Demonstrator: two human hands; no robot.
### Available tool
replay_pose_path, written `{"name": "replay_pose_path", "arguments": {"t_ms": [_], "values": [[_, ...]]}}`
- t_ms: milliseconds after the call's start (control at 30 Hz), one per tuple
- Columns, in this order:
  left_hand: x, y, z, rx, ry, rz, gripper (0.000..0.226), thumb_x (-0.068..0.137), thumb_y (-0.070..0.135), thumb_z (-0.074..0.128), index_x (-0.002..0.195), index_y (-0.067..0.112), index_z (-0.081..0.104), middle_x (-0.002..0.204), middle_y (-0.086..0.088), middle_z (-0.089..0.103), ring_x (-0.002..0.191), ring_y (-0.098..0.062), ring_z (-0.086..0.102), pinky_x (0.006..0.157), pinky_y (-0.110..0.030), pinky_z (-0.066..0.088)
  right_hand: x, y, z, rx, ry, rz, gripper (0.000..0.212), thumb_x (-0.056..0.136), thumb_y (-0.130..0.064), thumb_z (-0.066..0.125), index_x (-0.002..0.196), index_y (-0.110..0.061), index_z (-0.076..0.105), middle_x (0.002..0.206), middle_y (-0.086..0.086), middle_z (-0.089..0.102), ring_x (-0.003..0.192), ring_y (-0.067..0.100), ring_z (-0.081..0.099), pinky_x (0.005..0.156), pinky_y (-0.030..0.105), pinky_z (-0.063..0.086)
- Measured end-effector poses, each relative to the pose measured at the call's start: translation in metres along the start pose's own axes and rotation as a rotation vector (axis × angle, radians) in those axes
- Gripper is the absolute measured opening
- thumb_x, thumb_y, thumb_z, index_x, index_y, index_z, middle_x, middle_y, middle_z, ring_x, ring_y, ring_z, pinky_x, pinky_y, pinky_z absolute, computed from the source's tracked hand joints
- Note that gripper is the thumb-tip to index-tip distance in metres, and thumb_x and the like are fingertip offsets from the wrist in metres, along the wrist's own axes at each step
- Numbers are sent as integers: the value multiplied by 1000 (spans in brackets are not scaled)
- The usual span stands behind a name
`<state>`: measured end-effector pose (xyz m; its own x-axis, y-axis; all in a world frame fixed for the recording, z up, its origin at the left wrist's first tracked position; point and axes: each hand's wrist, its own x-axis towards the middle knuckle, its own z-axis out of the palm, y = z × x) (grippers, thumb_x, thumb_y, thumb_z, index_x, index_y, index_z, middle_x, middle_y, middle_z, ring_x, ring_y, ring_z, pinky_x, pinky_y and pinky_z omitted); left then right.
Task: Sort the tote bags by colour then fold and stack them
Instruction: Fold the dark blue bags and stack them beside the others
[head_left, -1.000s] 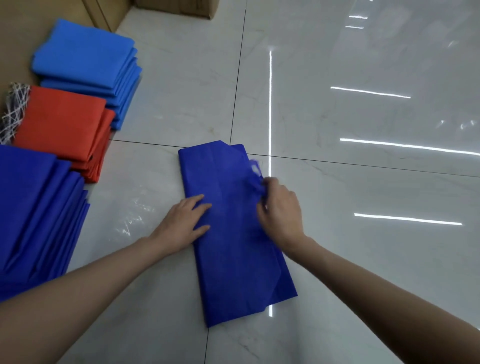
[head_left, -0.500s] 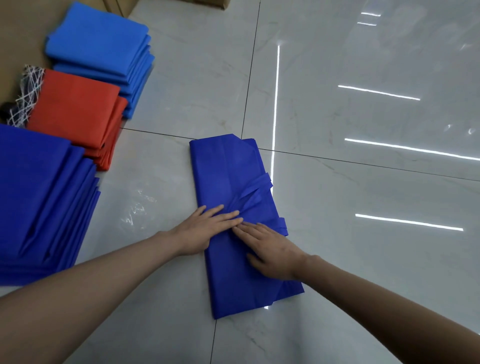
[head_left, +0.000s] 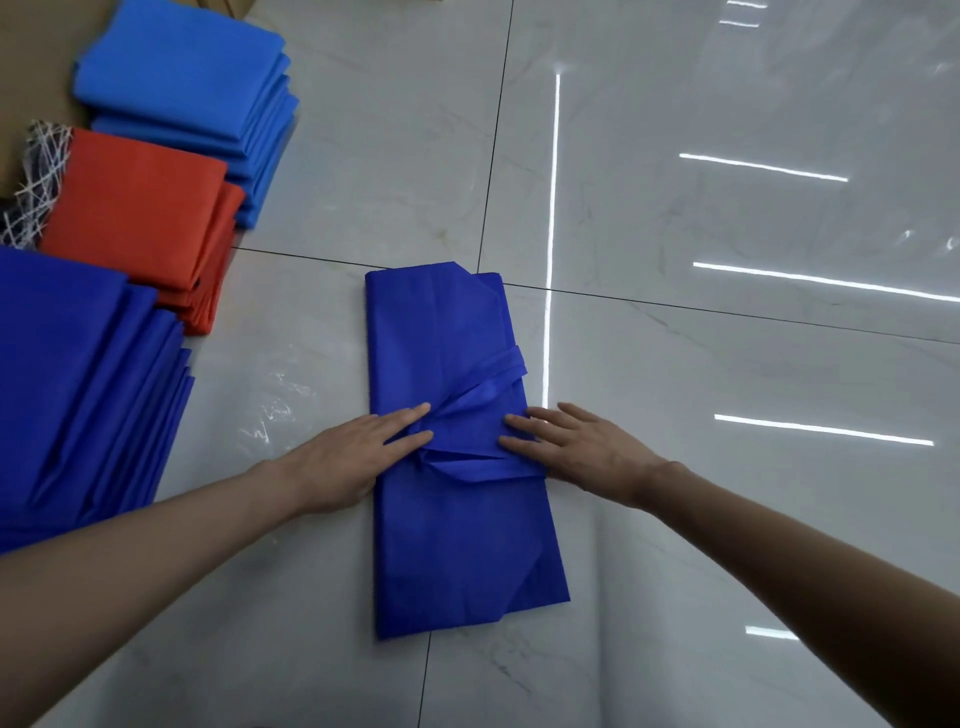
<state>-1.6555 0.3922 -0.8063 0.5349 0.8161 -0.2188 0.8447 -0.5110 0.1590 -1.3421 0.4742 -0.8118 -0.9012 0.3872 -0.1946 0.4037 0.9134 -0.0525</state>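
A dark blue tote bag (head_left: 457, 530) lies folded into a long strip on the tiled floor, its handles laid across the middle. My left hand (head_left: 348, 457) presses flat on the bag's left edge, fingers straight. On the right edge my right hand (head_left: 582, 449) rests flat, fingertips on the fabric near the handles. At the left stand three stacks of folded bags: dark blue (head_left: 78, 384) nearest, orange-red (head_left: 140, 213) behind it, light blue (head_left: 187, 88) farthest.
The floor is glossy pale tile (head_left: 701, 364) with dark grout lines and bright light reflections. A white net-like bundle (head_left: 39, 176) lies at the far left beside the orange-red stack, on brown cardboard (head_left: 31, 62).
My right hand let go of the handles, laid them across the bag, then slid from the middle to the right edge. My left hand moved slightly left. The view shifted closer.
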Motion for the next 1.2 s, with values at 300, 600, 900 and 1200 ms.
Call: {"name": "replay_pose_path", "arguments": {"t_ms": [300,600,900,1200], "values": [[-11,-20,4,-234,-190,-48,75,88,23,53,146,42,9,151,20,-6,132,9,2,108,-14,4,8,-25,-11,820,101,432,46,92,-42,33,128,-22,55,128,4,59,113,20,54,100,33,43],[31,2,-19,-1375,258,-748,20,87,38,62,105,29,59,96,17,64,86,5,59,78,-13,47,53,-15,-36,1078,242,814,30,103,-27,33,81,-16,50,74,-9,53,68,10,48,55,10,37],[56,11,-3,-1088,583,-1175,41,81,45,67,91,6,59,89,-5,65,84,-26,62,74,-35,48,92,-6,-26,944,187,1092,39,101,-25,32,64,-12,37,64,2,44,66,25,44,50,30,29],[57,21,13,-297,556,-988,52,87,20,61,135,13,42,130,-21,43,112,-38,47,89,-48,43,102,-15,-27,384,217,691,59,97,-45,40,149,-24,21,156,11,14,138,33,22,113,43,25]]}}
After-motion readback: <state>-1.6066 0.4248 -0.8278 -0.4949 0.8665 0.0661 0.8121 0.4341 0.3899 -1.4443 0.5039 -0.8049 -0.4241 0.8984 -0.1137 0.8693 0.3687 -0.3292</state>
